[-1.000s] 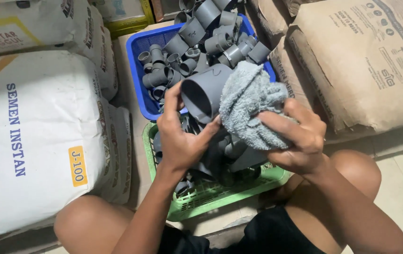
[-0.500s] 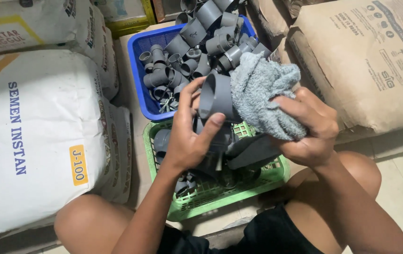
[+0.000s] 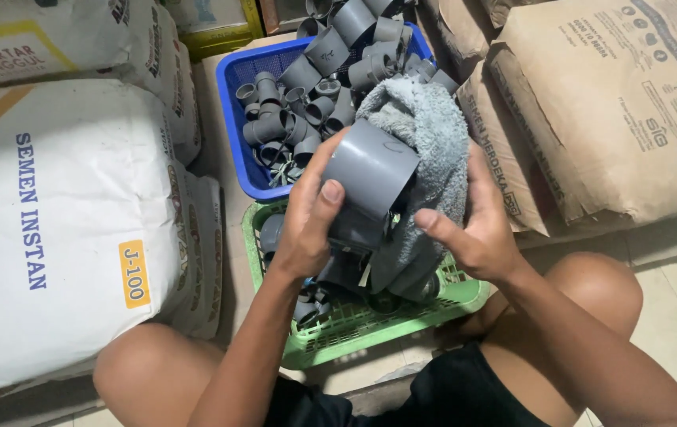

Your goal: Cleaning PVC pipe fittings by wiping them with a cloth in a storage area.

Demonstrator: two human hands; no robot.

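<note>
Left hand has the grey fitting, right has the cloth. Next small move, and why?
Probably draw the grey cloth across the grey pipe fitting. The left hand holds the fitting up over the green basket, its outer wall exposed, and the right hand already presses the cloth against its side.

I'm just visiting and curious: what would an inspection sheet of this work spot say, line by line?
Surface: pale tiled floor; the person crouches on it, knees either side of the baskets.
Job's things: large grey pipe fitting held over a green basket of grey fittings; grey cloth against it.
Clutter: blue basket heaped with grey fittings behind the green one.
Grippers: left hand grips the fitting, thumb on its side; right hand holds the cloth.
Cables: nothing seen.
Surroundings: white sacks on the left, brown paper sacks on the right.
</note>
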